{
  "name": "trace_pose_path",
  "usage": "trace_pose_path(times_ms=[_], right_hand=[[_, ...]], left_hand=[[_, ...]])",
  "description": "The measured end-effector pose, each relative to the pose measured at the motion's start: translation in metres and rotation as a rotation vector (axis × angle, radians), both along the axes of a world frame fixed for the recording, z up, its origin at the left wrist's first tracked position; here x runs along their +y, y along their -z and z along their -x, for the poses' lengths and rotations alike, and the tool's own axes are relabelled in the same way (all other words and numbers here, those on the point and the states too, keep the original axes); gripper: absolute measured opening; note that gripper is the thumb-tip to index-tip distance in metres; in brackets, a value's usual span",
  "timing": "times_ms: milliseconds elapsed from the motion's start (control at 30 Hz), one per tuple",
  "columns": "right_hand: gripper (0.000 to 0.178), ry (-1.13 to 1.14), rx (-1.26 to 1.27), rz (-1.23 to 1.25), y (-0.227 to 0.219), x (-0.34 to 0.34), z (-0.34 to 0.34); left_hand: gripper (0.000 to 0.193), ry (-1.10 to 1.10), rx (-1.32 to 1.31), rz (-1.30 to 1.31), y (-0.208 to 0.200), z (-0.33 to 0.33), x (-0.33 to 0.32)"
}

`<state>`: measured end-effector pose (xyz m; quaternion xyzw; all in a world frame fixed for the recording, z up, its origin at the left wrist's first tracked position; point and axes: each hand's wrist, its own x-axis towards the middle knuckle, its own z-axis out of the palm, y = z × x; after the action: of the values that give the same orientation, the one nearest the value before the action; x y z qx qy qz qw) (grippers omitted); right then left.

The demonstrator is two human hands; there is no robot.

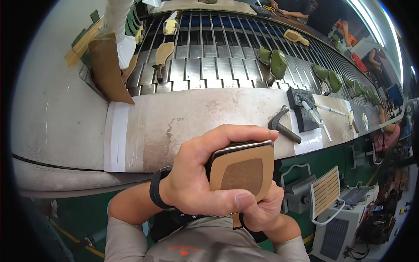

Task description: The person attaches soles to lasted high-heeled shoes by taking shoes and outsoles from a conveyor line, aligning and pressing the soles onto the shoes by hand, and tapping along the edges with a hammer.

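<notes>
Close in front of my chest is a shoe [253,170] with its tan sole turned up; a browner patch fills the middle of the sole and the edge around it is dark and shiny. My left hand [192,174] wraps the shoe's front part, fingers over the far edge and thumb across the sole. From below and to the right, my right hand [264,212] is closed around the narrower part of the shoe, with its fingers partly hidden. A narrow tan piece with a dark end shows below my hands.
Past the worktable [196,113] runs a conveyor [209,65] carrying green shoes [274,63] and tan-soled ones. A hammer [286,126], a black block [305,115] and syringes [316,115] lie at the right. Brown cardboard [104,70] stands at left. Other people work beyond.
</notes>
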<state>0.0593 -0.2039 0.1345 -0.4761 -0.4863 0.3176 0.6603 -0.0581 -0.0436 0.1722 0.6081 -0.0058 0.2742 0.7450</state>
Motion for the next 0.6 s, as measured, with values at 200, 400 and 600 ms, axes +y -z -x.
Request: trace_pose_path(times_ms=[200,400,600], right_hand=[[0.021,-0.010,0.041,0.006,-0.002,-0.001,0.000],[0.022,-0.030,0.120,0.124,-0.015,-0.007,-0.009],[0.030,0.004,0.305,0.112,-0.014,-0.009,-0.016]], left_hand=[[0.078,-0.005,0.147,0.232,-0.017,0.004,-0.003],[0.078,0.059,0.064,0.019,-0.014,-0.001,-0.002],[0.079,0.090,0.079,0.054,-0.018,-0.012,-0.003]])
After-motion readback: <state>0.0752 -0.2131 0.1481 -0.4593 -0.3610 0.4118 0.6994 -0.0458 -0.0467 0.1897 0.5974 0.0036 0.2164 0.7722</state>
